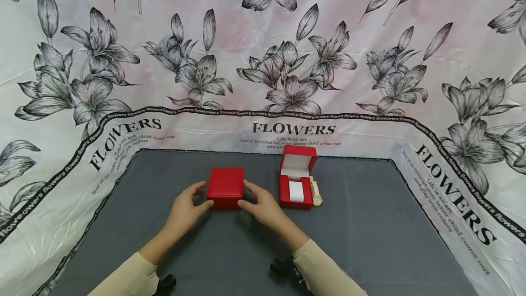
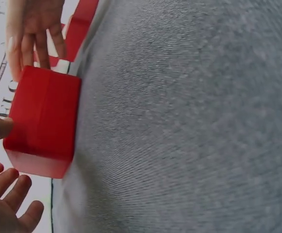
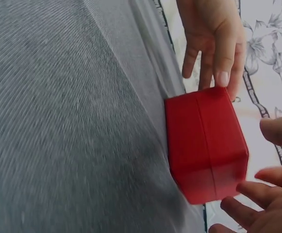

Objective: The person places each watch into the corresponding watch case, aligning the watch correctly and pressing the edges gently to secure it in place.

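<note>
Centrally, we list one closed, square red case [image 1: 225, 188], lid down, resting on the grey cloth [image 1: 370, 223] between two bare hands. The left hand [image 1: 185, 210] flanks one side and the right hand [image 1: 267, 208] the other, fingers spread and only loosely bent, thumbs at the near corners; we cannot tell how firmly any fingertip presses. We judge the case light and stiff, its smooth covering slightly slippery and easily scuffed; we would take it by opposite side walls, below the lid seam. To the right we record a second red case [image 1: 296, 205], lid raised, holding a white cushion [image 1: 296, 191], with a pale-strapped watch [image 1: 315, 191] just beside it. Of writing, we read "FLOWERS" on the floral sheet [image 1: 218, 136], "Life is an art" beneath it, and "flowers" repeated along the black band [image 1: 230, 113]; we find no legible brand on either case.
</note>
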The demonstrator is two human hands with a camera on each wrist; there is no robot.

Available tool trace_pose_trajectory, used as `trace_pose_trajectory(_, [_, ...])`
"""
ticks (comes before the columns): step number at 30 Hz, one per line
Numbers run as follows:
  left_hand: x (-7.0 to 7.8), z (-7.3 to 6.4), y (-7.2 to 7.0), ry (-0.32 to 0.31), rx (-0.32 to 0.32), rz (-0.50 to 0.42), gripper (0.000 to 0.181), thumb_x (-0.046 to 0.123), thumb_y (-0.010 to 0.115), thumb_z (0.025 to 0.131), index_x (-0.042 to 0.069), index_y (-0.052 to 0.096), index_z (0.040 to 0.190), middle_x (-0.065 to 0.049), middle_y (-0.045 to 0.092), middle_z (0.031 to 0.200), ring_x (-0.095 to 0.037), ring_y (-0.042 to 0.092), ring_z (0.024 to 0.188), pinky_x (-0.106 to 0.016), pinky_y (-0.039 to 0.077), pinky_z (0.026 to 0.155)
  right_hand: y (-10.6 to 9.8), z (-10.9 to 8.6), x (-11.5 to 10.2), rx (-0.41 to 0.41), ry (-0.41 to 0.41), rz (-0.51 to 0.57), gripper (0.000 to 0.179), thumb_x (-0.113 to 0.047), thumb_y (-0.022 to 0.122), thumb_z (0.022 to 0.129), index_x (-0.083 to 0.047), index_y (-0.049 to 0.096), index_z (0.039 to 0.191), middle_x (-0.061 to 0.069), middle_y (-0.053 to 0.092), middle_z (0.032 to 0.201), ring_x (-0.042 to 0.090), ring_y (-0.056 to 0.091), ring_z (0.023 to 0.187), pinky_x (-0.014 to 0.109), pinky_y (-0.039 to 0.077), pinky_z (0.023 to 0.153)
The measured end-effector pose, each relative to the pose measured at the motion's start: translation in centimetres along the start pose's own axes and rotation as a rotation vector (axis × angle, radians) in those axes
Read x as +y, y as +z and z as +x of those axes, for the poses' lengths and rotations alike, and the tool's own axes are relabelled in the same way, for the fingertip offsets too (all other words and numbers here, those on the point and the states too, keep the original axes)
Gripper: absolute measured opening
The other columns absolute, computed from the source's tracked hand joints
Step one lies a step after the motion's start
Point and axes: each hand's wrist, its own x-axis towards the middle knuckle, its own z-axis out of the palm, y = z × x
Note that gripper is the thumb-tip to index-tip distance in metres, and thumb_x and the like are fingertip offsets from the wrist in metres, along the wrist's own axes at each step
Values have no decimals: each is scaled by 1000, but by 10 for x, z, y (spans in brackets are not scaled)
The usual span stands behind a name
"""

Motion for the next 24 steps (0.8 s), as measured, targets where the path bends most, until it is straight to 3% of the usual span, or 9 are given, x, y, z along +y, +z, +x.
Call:
trace_pose_trajectory(6, [8,0,-7,72,51,33,63,22,80,91,4,54,145,-11,63,138,-30,59,124,-53,48,100,-16,-13,-1,-28,-89,-46,63,-33,70,97,-18,47,154,1,49,155,25,47,141,53,40,114])
trace_pose_trajectory(13, [28,0,-11,171,70,119,61,18,81,88,3,57,142,-16,65,134,-33,57,122,-56,48,100,-40,-37,2,-51,-166,-87,63,-34,73,95,-26,49,153,-7,47,156,18,42,145,53,38,116])
trace_pose_trajectory(18, [46,-2,-8,229,73,105,60,17,83,87,4,59,141,-13,63,138,-32,54,126,-55,49,101,-58,-53,3,-8,-178,-103,61,-39,72,96,-29,49,152,-10,45,156,16,41,146,51,38,116])
trace_pose_trajectory(24, [68,4,9,300,27,105,61,20,82,88,7,58,142,-9,61,141,-29,51,129,-55,46,106,-85,-69,8,84,-165,-96,58,-36,73,96,-30,51,150,-7,49,154,19,43,144,55,42,112])
